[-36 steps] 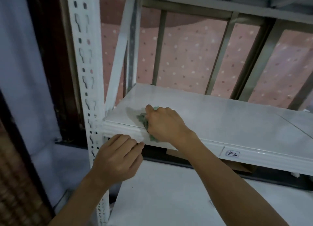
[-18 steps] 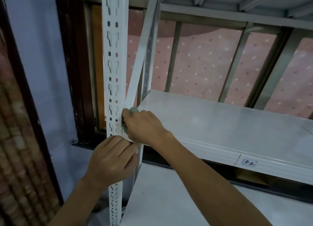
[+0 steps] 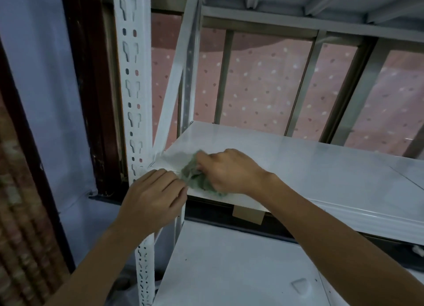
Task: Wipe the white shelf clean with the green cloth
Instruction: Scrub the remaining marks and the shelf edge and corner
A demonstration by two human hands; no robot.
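The white shelf (image 3: 309, 163) runs from centre to right at mid height. My right hand (image 3: 229, 170) presses a crumpled green cloth (image 3: 195, 176) onto its front left corner, gripping the cloth. My left hand (image 3: 153, 198) rests just left of the cloth, fingers curled over the shelf's front edge where it meets the white perforated upright post (image 3: 133, 94). Part of the cloth is hidden under my right hand.
A lower white shelf (image 3: 241, 266) lies below. A diagonal white brace (image 3: 174, 81) crosses behind the post. Window bars and a pink dotted curtain (image 3: 259, 85) stand behind. Another shelf (image 3: 298, 0) is overhead. A dark wooden frame (image 3: 91, 88) and a blue wall (image 3: 46, 76) are at left.
My right hand with the cloth moved from the upright post back onto the shelf's front left corner. My left hand stayed at the post and shelf edge.
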